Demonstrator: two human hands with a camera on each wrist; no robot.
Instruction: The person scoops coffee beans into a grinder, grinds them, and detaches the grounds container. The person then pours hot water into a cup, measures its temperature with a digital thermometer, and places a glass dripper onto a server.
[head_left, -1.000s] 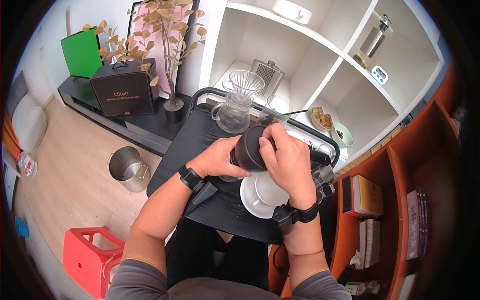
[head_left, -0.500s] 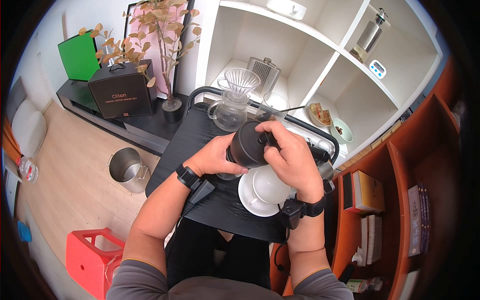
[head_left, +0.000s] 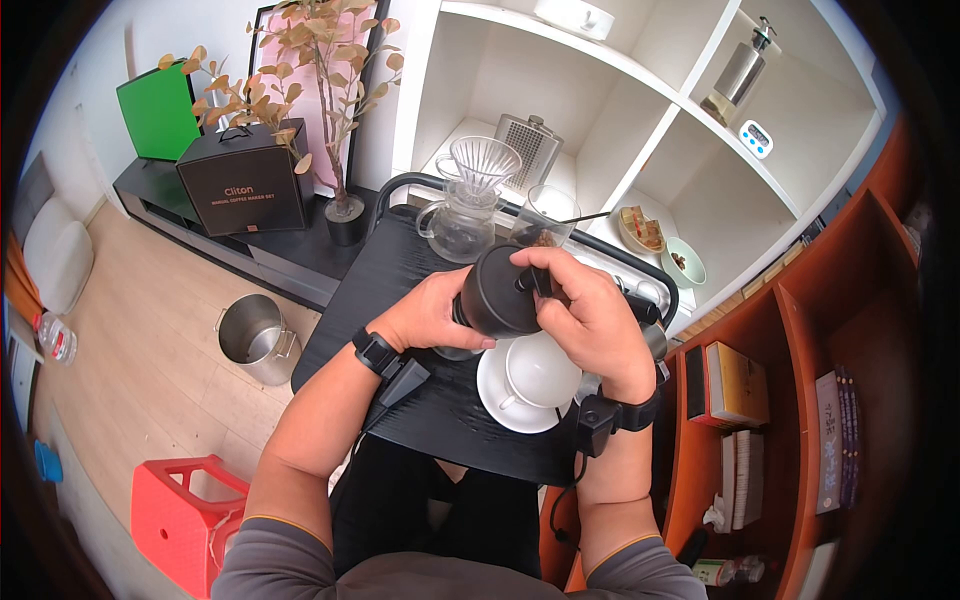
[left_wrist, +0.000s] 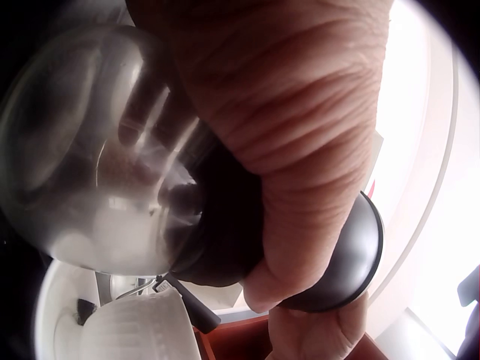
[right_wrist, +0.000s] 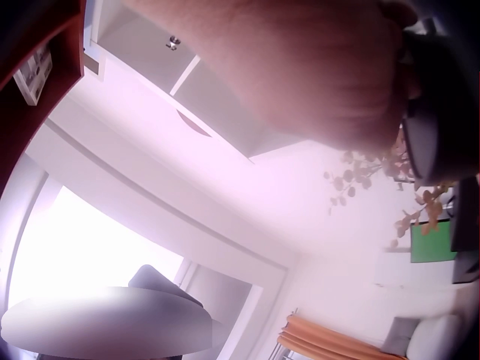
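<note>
In the head view a manual coffee grinder [head_left: 497, 300] with a black, round-topped upper part is held up over the black tray table. My left hand [head_left: 425, 312] grips it round the narrow black middle, just above its clear glass jar [left_wrist: 82, 172]. My right hand [head_left: 597, 320] pinches the small black fitting [head_left: 532, 283] on its top, fingers curled. A white cup [head_left: 542, 368] on a saucer [head_left: 492, 385] sits below the right hand. In the right wrist view the hand [right_wrist: 322, 75] is at the dark grinder [right_wrist: 446, 112], near the edge.
A glass server [head_left: 460, 235] with a ribbed dripper [head_left: 485, 165] stands at the table's [head_left: 340, 345] back, beside a glass [head_left: 550, 212] with dark contents. Small bowls [head_left: 684, 267] lie behind to the right. A steel pot [head_left: 255, 340] and red stool [head_left: 185, 510] are on the left floor.
My right hand has shifted a little to the right around the grinder's top, its wrist moving outward. The left hand keeps its grip. The head view has shifted slightly.
</note>
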